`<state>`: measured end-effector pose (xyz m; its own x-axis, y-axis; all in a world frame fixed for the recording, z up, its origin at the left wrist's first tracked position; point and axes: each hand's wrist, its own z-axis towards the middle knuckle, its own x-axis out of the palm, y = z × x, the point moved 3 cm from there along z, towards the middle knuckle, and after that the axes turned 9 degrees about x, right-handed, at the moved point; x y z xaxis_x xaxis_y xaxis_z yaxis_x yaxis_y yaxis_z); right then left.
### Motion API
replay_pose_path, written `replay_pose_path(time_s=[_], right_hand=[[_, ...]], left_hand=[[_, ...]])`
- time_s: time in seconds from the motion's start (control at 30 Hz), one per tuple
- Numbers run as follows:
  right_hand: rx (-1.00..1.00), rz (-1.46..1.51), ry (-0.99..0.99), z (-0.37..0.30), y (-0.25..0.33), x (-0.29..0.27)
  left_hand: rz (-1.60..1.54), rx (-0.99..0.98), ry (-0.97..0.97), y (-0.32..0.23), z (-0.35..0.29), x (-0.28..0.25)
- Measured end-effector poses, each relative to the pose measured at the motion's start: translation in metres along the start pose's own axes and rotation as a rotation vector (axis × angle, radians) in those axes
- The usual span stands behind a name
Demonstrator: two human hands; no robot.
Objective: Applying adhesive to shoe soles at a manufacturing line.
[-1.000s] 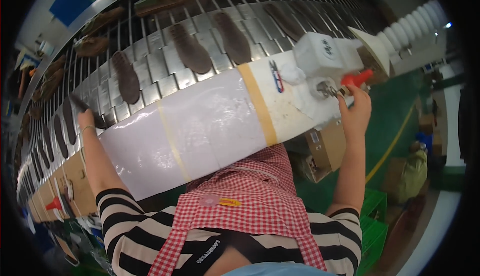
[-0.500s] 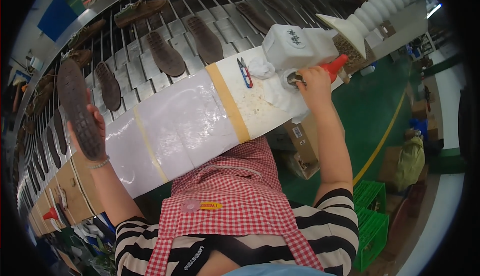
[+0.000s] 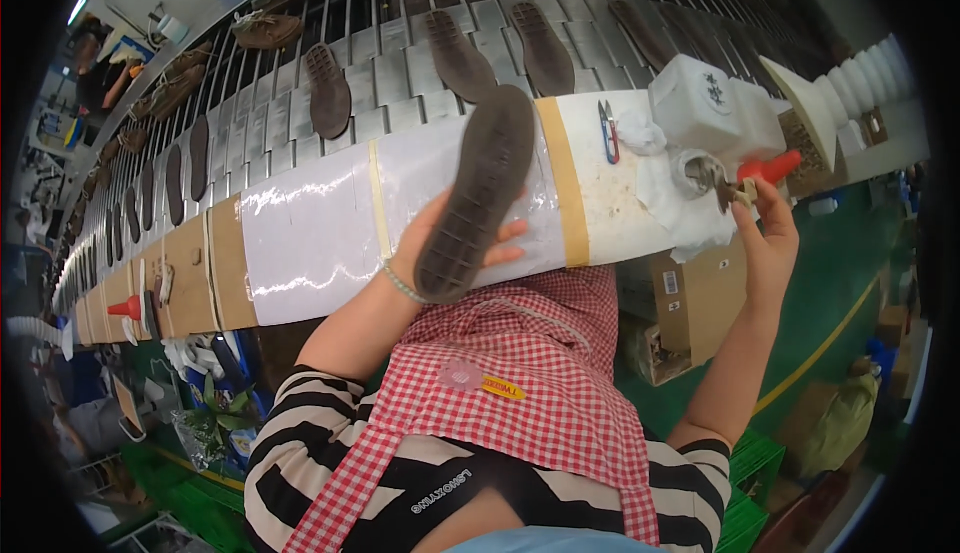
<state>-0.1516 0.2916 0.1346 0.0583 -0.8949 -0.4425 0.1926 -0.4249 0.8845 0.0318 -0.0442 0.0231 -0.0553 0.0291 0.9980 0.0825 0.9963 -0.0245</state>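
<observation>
A dark brown shoe sole [image 3: 475, 193] rests in my left hand [image 3: 422, 231], tilted above the table in front of my apron. Its treaded face is turned up, and my fingers show past its right edge. At the right, my right hand [image 3: 772, 243] pinches a small brush-like tool [image 3: 730, 193] with a dark end and a pale beige part; its exact shape is hard to make out. Just left of that tool stands a small round pot [image 3: 697, 175], on crumpled white paper [image 3: 655, 198]. A red cone-shaped nozzle [image 3: 770, 166] lies behind the fingers.
Blue-and-red thread snips [image 3: 609, 135] lie beside wadded white tissue [image 3: 640, 135]. White plastic jugs [image 3: 695, 103] stand behind the pot, near a white hose hood [image 3: 800, 103]. Beyond the table, a slatted conveyor [image 3: 390, 73] carries several soles and brown shoes [image 3: 268, 31].
My left hand has brought the sole rightward, from over the conveyor to in front of my body. My right hand has drawn the brush-like tool back from the pot. The view has turned left.
</observation>
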Motion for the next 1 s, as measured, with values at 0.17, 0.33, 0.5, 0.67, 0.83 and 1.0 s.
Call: replay_pose_path(time_s=[0.17, 0.33, 0.5, 0.67, 0.83, 1.0], right_hand=[[-0.355, -0.126, 0.120, -0.046, 0.066, 0.055], [-0.670, -0.176, 0.222, -0.052, 0.096, 0.095], [-0.825, -0.246, 0.226, -0.053, 0.099, 0.113], [-0.870, -0.305, 0.266, -0.059, 0.098, 0.114], [-0.833, -0.254, 0.334, -0.075, 0.097, 0.120], [-0.773, -0.213, 0.400, -0.091, 0.095, 0.127]], left_hand=[[0.056, -0.150, -0.003, 0.035, -0.002, 0.013], [0.093, -0.180, -0.072, 0.042, -0.011, 0.020], [0.183, -0.196, -0.088, 0.041, -0.018, 0.018], [0.153, -0.184, -0.044, 0.044, -0.016, 0.021], [0.273, -0.142, -0.107, 0.046, -0.013, 0.029], [0.118, -0.066, -0.146, 0.048, -0.007, 0.037]])
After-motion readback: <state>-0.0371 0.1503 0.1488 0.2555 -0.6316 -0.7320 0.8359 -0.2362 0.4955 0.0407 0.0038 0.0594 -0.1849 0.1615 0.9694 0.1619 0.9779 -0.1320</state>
